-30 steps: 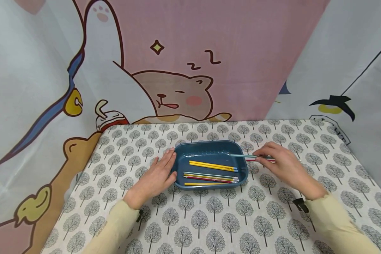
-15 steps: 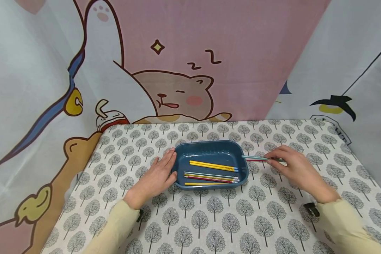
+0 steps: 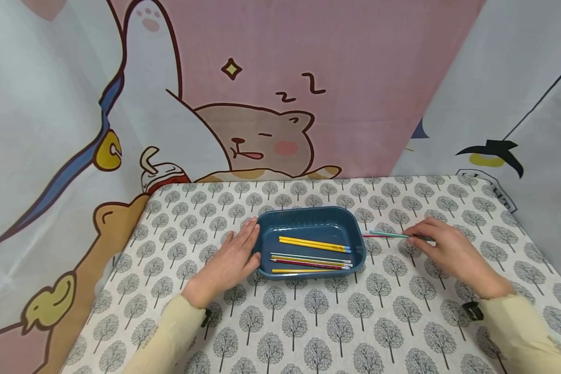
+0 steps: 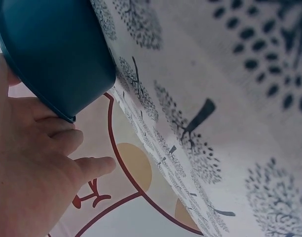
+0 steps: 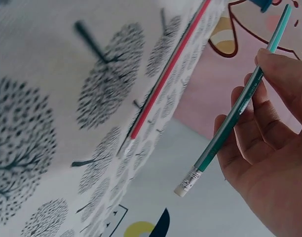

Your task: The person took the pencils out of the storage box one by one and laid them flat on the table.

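Note:
A dark blue tray (image 3: 308, 210) with rounded corners sits mid-table, with several pencils in it. My left hand (image 3: 226, 259) rests its extended fingers against the tray's left end. In the left wrist view, the fingertips are at the rim of the tray (image 4: 57, 54). To the right of the tray, my right hand (image 3: 449, 254) pinches a green pencil (image 5: 235, 111) between thumb and fingers, its white eraser end pointing back past the fingers. Just below it on the cloth lies a red pencil (image 5: 166, 74), partly overlapped by the green one in the head view.
Inside the tray, yellow pencils (image 3: 310, 243) lie at the middle, with a dark red pencil (image 3: 304, 263) and others nearer the front. The tabletop has a tree-print cloth (image 3: 294, 322). Cartoon-printed curtains (image 3: 355, 78) enclose the back and sides.
My right hand has moved to the right, drawing the green pencil from over the tray's right end out beside it, above the red pencil. My left hand has stayed put.

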Demonstrator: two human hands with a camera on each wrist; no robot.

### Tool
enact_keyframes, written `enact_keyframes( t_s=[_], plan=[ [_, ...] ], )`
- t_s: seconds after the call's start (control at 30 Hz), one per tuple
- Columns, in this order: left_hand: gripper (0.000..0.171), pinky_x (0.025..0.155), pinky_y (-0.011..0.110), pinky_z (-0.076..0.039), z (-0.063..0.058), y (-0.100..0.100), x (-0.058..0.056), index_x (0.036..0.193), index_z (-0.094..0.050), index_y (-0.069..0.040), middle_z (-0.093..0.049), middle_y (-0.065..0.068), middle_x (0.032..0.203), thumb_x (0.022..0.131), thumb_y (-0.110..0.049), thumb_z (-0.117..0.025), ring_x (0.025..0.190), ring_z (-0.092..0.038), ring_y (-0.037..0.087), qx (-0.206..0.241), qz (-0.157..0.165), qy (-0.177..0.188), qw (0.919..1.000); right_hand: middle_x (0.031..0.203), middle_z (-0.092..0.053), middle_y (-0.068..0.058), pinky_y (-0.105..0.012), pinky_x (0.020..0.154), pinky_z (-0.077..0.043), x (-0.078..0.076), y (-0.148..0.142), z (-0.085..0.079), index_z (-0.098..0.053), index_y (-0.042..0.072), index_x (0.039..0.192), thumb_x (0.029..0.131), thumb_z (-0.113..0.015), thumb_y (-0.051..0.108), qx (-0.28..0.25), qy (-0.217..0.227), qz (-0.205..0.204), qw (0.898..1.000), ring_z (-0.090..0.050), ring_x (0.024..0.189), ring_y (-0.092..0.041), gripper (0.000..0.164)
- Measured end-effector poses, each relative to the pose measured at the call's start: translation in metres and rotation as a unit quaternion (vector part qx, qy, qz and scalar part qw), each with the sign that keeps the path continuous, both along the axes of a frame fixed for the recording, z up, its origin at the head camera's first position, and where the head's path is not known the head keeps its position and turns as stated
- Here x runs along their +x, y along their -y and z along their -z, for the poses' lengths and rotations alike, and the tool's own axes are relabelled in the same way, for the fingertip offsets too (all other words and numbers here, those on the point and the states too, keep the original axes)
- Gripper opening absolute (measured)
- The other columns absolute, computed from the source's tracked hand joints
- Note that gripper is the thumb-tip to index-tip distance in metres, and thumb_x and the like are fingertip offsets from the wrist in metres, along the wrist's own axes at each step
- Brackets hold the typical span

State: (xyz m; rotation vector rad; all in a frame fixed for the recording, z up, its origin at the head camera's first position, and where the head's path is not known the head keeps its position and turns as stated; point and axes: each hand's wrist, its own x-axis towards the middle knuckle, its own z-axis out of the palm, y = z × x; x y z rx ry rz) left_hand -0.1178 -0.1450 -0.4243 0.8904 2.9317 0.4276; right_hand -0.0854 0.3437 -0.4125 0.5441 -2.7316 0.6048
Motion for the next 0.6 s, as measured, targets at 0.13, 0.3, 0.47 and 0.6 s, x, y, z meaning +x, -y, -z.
enact_keyframes(
  t_s=[0.13,0.3,0.47,0.6],
  plan=[
    [0.07,0.122,0.064,-0.023,0.0,0.0,0.0,0.162,-0.024,0.003,-0.01,0.012,0.172,0.107,-0.033,-0.049,0.157,-0.018,0.032,0.001,0.002,-0.001,1.0,0.107,-0.067,0.006,-0.029,0.068,-0.05,-0.001,-0.005,0.003,-0.078,0.015,0.11,0.088,-0.081,0.006,0.007,0.006,0.003,1.0,-0.058,0.084,-0.008,0.024],
    [0.069,0.121,0.063,-0.024,0.0,-0.001,0.0,0.162,-0.023,0.002,-0.01,0.013,0.172,0.107,-0.032,-0.049,0.157,-0.019,0.033,-0.002,0.0,-0.002,1.0,0.108,-0.067,0.003,-0.037,0.071,-0.053,-0.003,-0.009,0.008,-0.078,0.016,0.11,0.088,-0.081,0.008,0.016,0.018,0.008,1.0,-0.062,0.087,-0.015,0.023],
    [0.069,0.122,0.061,-0.023,0.0,-0.001,0.0,0.162,-0.021,0.001,-0.007,0.011,0.172,0.108,-0.033,-0.047,0.158,-0.016,0.03,-0.005,-0.002,0.002,1.0,0.108,-0.068,0.001,-0.041,0.073,-0.055,-0.008,-0.01,0.014,-0.079,0.016,0.109,0.088,-0.081,0.008,0.019,0.018,-0.002,1.0,-0.065,0.089,-0.018,0.022],
    [0.068,0.122,0.062,-0.023,0.001,0.0,0.0,0.162,-0.022,0.001,-0.009,0.013,0.172,0.108,-0.033,-0.047,0.157,-0.018,0.032,-0.006,-0.001,-0.003,1.0,0.106,-0.069,0.0,-0.042,0.072,-0.055,-0.01,-0.01,0.017,-0.079,0.015,0.108,0.088,-0.081,0.007,0.022,0.015,-0.005,1.0,-0.065,0.088,-0.018,0.022]
  ],
)
